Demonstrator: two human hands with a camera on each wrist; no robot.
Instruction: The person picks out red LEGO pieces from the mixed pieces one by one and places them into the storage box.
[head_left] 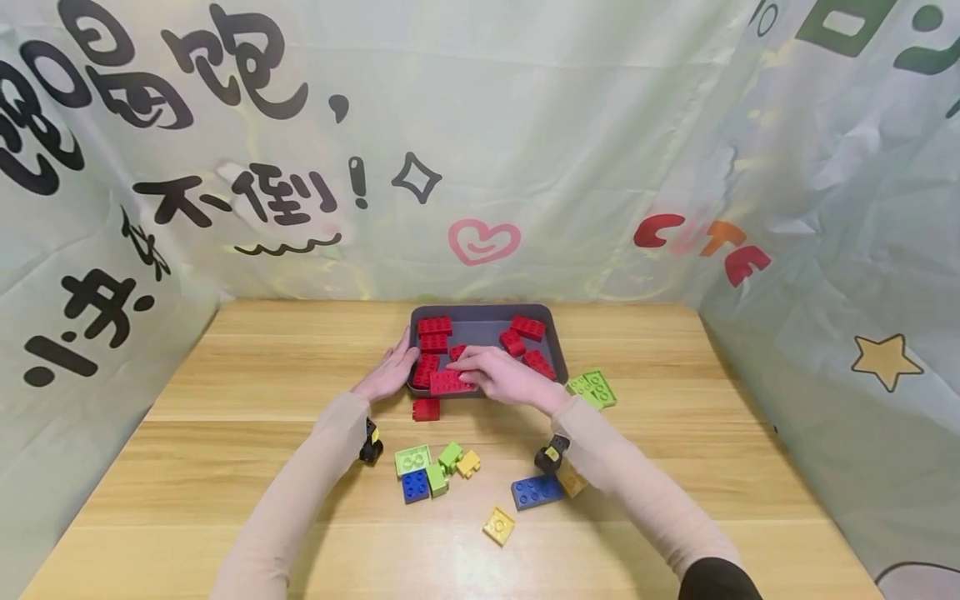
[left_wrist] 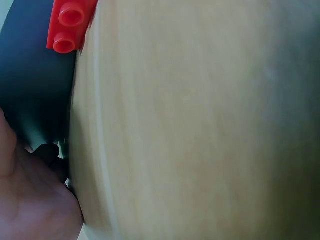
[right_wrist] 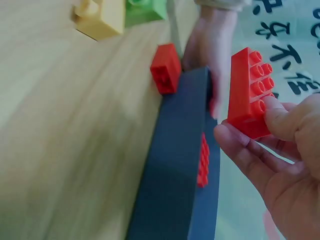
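My right hand [head_left: 513, 379] pinches a long red toy brick [head_left: 446, 383] between thumb and fingers, over the near side of a dark grey tray [head_left: 487, 312]. In the right wrist view this held brick [right_wrist: 241, 95] is tilted, its studs facing the thumb. Inside the tray lie several other red bricks [head_left: 528, 327]. My left hand [head_left: 388, 372] rests along the tray's left wall with its fingers extended. One small red brick [head_left: 426, 409] is on the table just outside the tray's near edge. Part of the tray's contents is hidden behind my right hand.
Light green bricks [head_left: 592, 388] lie right of the tray. Nearer me are a green plate [head_left: 412, 459], a blue brick [head_left: 415, 486], small green and yellow bricks [head_left: 468, 464], a long blue brick [head_left: 536, 492] and a yellow piece [head_left: 498, 526]. Fabric walls [head_left: 480, 150] surround the wooden table.
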